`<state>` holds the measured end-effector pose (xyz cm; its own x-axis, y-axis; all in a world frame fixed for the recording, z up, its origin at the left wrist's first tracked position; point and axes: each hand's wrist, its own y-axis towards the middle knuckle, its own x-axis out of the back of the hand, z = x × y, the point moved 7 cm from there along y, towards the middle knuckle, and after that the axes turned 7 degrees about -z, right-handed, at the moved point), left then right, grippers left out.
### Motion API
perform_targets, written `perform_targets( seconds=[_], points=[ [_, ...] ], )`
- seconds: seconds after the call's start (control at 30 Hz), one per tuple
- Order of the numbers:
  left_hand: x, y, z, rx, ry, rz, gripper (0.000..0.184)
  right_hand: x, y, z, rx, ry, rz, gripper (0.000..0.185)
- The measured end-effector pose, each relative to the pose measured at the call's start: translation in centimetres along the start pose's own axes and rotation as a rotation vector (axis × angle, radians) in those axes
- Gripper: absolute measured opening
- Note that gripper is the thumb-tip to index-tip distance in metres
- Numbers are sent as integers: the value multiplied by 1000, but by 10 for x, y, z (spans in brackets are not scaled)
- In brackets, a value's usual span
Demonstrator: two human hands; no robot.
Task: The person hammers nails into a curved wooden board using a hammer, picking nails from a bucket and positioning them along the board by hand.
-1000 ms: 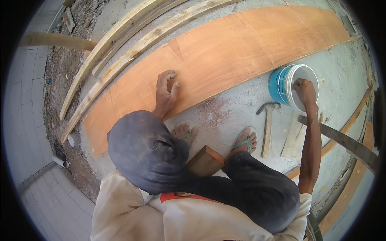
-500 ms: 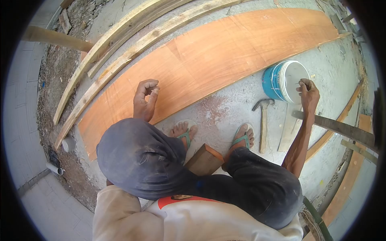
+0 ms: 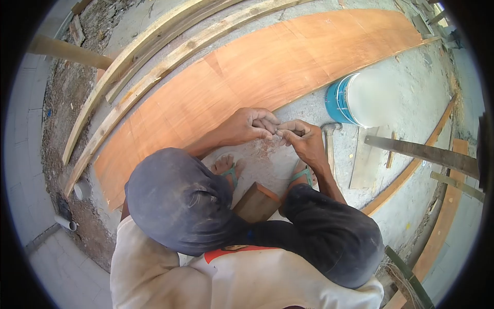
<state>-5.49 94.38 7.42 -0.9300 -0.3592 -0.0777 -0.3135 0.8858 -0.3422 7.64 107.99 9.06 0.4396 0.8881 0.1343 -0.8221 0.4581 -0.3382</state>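
Observation:
My left hand (image 3: pixel 254 125) and my right hand (image 3: pixel 303 139) meet above the floor, by the near edge of a long orange-brown plywood sheet (image 3: pixel 247 77). Both have their fingers closed in a pinch, fingertips together. Something tiny is between them, too small to make out. Right of my hands a blue bucket (image 3: pixel 338 100) stands on the concrete, its opening blurred. A hammer (image 3: pixel 330 147) lies just beyond my right hand, its handle partly hidden by that hand and forearm.
Long timber strips (image 3: pixel 172 64) lie beyond the plywood. A wood block (image 3: pixel 257 203) sits between my feet. At the right are a thin board (image 3: pixel 366 159), a handsaw-like long piece (image 3: pixel 424 154) and more planks (image 3: pixel 447 216). A white pipe (image 3: pixel 66 223) is at the left.
My right hand has come out of the bucket and moved left. My left hand has moved right from above the plywood, and the two now meet at the fingertips.

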Motion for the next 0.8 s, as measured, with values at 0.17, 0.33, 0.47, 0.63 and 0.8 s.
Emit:
perform_targets(
  seconds=[0.17, 0.33, 0.47, 0.63, 0.8],
  points=[
    [-3, -13, 30, 80, 188, 26, 32, 2, -6, -23, 3, -88, 31, 21],
    [53, -32, 66, 69, 110, -388, 18, 123, -47, -104, 128, -881, -621, 50],
    [77, -38, 90, -21, 62, -735, 13, 147, -89, -179, -11, -1094, -639, 59],
    [61, -25, 93, -155, 106, -735, 8, 177, -91, -243, -121, -1059, -588, 54],
    [51, -22, 92, -358, 358, -783, 7, 162, -92, -201, -215, -748, -702, 48]
  ],
)
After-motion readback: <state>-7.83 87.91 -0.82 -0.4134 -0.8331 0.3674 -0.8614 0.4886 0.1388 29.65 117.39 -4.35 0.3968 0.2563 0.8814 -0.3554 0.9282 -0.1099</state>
